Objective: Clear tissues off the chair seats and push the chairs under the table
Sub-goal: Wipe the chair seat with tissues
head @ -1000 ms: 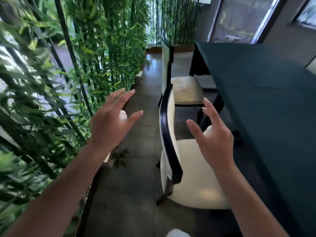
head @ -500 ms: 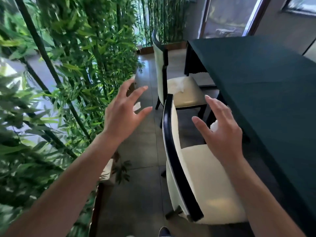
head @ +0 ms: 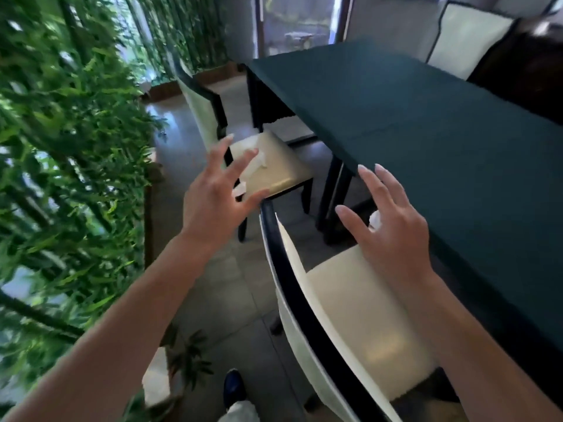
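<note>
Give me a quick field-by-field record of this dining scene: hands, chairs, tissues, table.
left hand: open, fingers spread, in the air beside the near chair's backrest
right hand: open, over the near chair's seat
near chair: cream seat, partly under the table
far chair: pulled out
tissues: one on the far chair's seat; one showing past the right hand
table: dark green cloth

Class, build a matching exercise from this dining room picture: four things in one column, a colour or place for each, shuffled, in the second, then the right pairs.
Things
1. table
2. near chair
3. tissue on the far chair
4. bamboo plants

Descriptions
A. green, along the left side
B. white, lying on a seat
C. covered in dark green cloth
D. cream seat below the right hand

Pairs: 1-C, 2-D, 3-B, 4-A
</note>
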Demonstrator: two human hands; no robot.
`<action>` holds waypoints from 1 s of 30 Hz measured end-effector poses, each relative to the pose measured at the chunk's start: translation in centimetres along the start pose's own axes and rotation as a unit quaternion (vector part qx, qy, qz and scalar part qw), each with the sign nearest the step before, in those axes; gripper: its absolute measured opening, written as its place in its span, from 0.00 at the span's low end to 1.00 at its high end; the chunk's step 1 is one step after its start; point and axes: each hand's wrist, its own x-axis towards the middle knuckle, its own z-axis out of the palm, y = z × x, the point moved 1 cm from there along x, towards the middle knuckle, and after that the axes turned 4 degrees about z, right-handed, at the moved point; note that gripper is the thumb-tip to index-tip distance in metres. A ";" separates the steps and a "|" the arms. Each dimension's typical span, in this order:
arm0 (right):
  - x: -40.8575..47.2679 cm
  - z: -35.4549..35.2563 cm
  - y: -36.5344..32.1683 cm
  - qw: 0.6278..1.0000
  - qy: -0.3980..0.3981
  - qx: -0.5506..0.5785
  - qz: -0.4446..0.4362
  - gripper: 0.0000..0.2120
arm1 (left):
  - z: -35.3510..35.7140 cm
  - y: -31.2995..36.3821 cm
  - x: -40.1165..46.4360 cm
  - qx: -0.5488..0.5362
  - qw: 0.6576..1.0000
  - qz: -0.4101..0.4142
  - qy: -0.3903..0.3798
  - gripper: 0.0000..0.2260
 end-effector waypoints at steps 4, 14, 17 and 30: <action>2.9 1.4 -2.8 0.999 0.015 -0.032 0.022 0.33 | 0.2 -4.4 4.0 -0.025 0.999 0.021 -0.009 0.32; 8.7 3.9 -3.2 0.996 0.047 -0.058 0.055 0.33 | 3.5 -8.3 11.5 -0.072 0.996 0.047 -0.023 0.31; 10.4 5.0 -2.3 0.995 0.044 -0.057 0.064 0.33 | 4.6 -8.3 12.9 -0.068 0.997 0.039 -0.026 0.31; 18.1 11.7 0.4 0.989 0.054 -0.063 0.124 0.30 | 12.6 -15.0 21.7 -0.087 0.991 0.060 -0.084 0.31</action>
